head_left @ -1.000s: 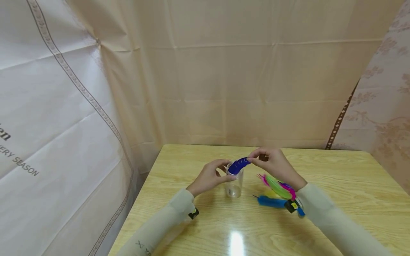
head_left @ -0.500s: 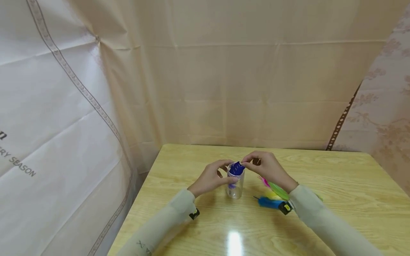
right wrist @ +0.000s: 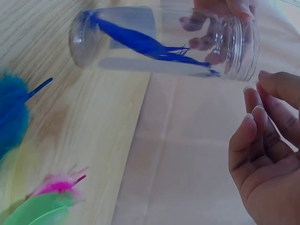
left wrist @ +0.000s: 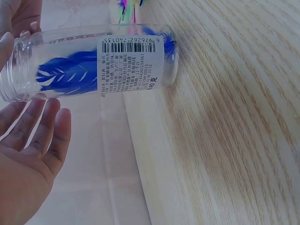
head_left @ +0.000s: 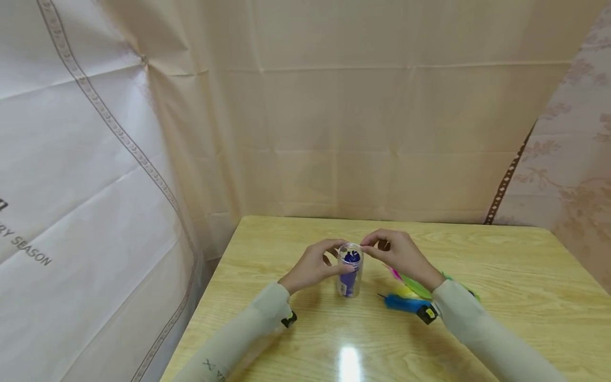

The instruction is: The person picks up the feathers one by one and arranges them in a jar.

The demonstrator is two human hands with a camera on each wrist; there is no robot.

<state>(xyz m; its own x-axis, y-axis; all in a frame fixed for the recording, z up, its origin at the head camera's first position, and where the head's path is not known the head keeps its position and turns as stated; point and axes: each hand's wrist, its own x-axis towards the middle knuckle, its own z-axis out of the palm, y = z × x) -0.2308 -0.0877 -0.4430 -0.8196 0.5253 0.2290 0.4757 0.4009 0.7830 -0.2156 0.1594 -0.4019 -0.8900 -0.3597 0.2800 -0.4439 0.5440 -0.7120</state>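
Note:
A clear screw-neck jar (head_left: 358, 276) stands upright on the table. My left hand (head_left: 312, 265) holds it near the rim, thumb in front and fingers behind. Inside the jar lies a dark blue feather (right wrist: 136, 42), slanting from the base toward the neck. Part of the feather is hidden behind a white barcode label (left wrist: 131, 70) in the left wrist view. My right hand (head_left: 403, 257) is beside the rim, fingers loosely bent and nothing between them. Its thumb and index fingertips are close to the jar's mouth in the right wrist view.
To the right of the jar lie loose feathers: a bright blue one (head_left: 403, 303), a yellow one (head_left: 406, 290), a green one (head_left: 416, 286) and a pink one (head_left: 395, 273). My right forearm partly covers them. Cloth sheets (head_left: 334, 132) hang behind the table.
The dark blue feather, pinched above the jar's mouth a second ago, has gone down inside. My right hand has moved left and slightly down, letting the feather go. My left hand stays on the jar.

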